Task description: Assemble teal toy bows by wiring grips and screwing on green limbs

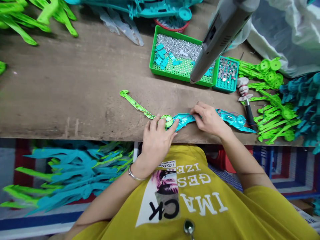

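A long teal plastic shell, apparently a toy half, lies along the table's front edge with thin wires in its hollow side. A light-green plastic arm with a round end joins it at the left. My left hand grips that joint, fingers on the green round part and thumb on the teal piece. Thumb and fingertips of my right hand are pinched together at the shell's middle; whatever small thing they may hold is hidden. To the right, the shell's wired end shows beyond the hand.
A green basket holds screws and small teal pieces, beside a smaller tray of metal discs. A grey tool hangs over them. A hammer with a wrapped head lies right, near piled green parts. More parts fill a bin below.
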